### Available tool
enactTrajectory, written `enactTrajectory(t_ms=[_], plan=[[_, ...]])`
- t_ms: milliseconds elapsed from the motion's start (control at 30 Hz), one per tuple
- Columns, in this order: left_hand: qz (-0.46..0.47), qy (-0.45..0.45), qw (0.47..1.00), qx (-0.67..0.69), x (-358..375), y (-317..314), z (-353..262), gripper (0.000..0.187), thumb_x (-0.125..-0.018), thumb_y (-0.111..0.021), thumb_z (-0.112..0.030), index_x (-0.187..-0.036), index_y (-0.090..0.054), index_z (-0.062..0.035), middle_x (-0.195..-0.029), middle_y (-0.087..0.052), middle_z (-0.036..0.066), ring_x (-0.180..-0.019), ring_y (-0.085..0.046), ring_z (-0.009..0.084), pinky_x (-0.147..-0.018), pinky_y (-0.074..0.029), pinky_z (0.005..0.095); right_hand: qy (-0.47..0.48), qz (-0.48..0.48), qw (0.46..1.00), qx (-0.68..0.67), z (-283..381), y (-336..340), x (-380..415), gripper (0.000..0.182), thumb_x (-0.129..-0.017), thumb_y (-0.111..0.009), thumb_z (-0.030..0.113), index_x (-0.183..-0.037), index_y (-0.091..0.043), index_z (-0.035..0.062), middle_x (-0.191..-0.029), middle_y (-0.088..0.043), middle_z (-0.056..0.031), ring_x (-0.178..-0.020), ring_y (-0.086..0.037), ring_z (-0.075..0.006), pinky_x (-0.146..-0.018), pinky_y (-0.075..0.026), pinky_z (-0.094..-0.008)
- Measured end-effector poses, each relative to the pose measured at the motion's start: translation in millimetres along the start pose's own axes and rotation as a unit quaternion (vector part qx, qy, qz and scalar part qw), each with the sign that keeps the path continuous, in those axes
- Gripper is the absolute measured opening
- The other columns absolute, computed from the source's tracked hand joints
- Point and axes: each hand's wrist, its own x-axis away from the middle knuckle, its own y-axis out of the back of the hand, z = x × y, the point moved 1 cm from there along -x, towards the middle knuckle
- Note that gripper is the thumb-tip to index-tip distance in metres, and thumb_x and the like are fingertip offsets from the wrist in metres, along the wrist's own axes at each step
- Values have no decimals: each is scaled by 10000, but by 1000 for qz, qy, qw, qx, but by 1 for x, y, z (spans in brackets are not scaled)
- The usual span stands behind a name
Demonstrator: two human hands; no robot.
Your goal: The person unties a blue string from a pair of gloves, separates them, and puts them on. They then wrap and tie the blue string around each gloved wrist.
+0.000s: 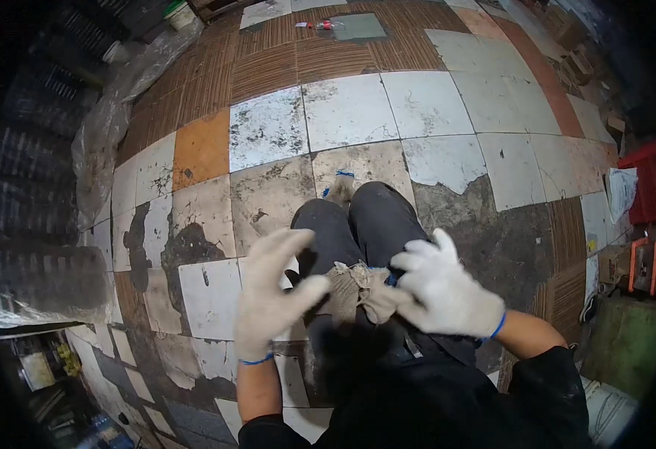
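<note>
My left hand wears an off-white knit glove with a blue cuff. It is held up left of my lap, thumb and fingers spread, with nothing in it. A similar white glove covers my right hand, which is over my right thigh with its fingers apart. Its lower fingers are right at the edge of a crumpled, dirty greyish cloth bundle on my lap, which looks like worn work gloves. On the floor just beyond my knees lies a soiled glove with a blue cuff, partly hidden by my legs.
Worn, patchy tiles cover the floor. A plastic bottle with a red label lies far ahead beside a grey-green square. Clear plastic sheeting runs along the left. At right are a red crate and a green box.
</note>
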Motion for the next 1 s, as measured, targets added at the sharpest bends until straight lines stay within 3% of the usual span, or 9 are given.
enactTrajectory(t_ms=[67, 133, 267, 400, 467, 600, 767, 867, 1000], plan=[[50, -36, 996, -69, 0, -22, -7, 584, -793, -836, -216, -1341, -714, -57, -1419, -634, 203, -1379, -546, 407, -1175, -422, 503, -59, -22, 991, -114, -22, 32, -1, 197, -753, -750, 230, -775, -731, 35, -1031, -702, -160, -1018, -668, -352, -1048, -463, -553], [86, -35, 990, -105, 10, -40, 3, 589, -779, -847, -236, -1332, -717, -84, -1409, -622, 203, -1378, -525, 435, -1171, -414, 536, -142, -83, 962, -218, -43, 63, 4, 353, -792, -724, 154, -1075, -750, -56, -1015, -741, -179, -913, -735, -272, -832, -593, -395], [70, -38, 980, -183, 17, -43, -1, 600, -746, -862, -251, -1315, -728, -115, -1406, -613, 203, -1380, -506, 465, -1176, -399, 574, -247, -212, 842, -429, -77, 87, 15, 405, -843, -708, 87, -1213, -716, -76, -1070, -731, -86, -1018, -679, -171, -932, -550, -323], [-98, -66, 992, -47, -4, -29, -14, 544, -730, -818, -185, -1253, -741, -57, -1402, -617, 211, -1332, -568, 414, -1144, -451, 522, -97, -389, 896, -190, -49, 73, -23, 375, -785, -736, 25, -1152, -720, -50, -1090, -716, -123, -1047, -682, -227, -950, -538, -333], [-21, 24, 985, 170, -19, -30, -25, 618, -745, -794, -135, -1343, -672, -32, -1389, -635, 167, -1280, -608, 330, -1095, -494, 453, 24, -393, 919, 13, -37, 68, -33, 462, -638, -765, 20, -1099, -748, 26, -1133, -703, -155, -1075, -695, -393, -1069, -499, -468], [46, 41, 935, 350, -53, -46, -46, 698, -804, -854, -109, -1441, -596, 17, -1255, -692, 103, -1150, -657, 182, -1019, -542, 341, 120, -372, 919, 53, -10, 47, -57, 423, -662, -778, 19, -1082, -755, 67, -1157, -712, -145, -1115, -710, -347, -1195, -390, -608], [10, 114, 918, 380, -61, -27, -36, 475, -912, -801, -150, -1352, -702, 0, -1152, -744, 55, -926, -688, 97, -876, -555, 236, 1, -468, 884, 20, -54, 62, -53, 467, -688, -661, -60, -1142, -737, 21, -1157, -728, -168, -1088, -722, -373, -1065, -532, -468], [-133, 36, 990, 39, -65, 10, -17, 369, -927, -755, -141, -1261, -755, 16, -1201, -746, 128, -1140, -695, 216, -1016, -542, 352, -159, -531, 815, -170, -89, 74, -40, 449, -842, -630, -147, -1266, -708, -22, -1209, -735, -143, -1099, -710, -188, -912, -583, -304], [-169, 68, 979, 93, -59, 30, 3, 437, -935, -778, -252, -1284, -750, 10, -1263, -724, 169, -1242, -664, 280, -1098, -503, 412, -172, -547, 794, -200, -97, 95, -38, 459, -853, -656, -146, -1294, -698, -26, -1235, -729, -128, -1120, -701, -190, -942, -588, -328]])
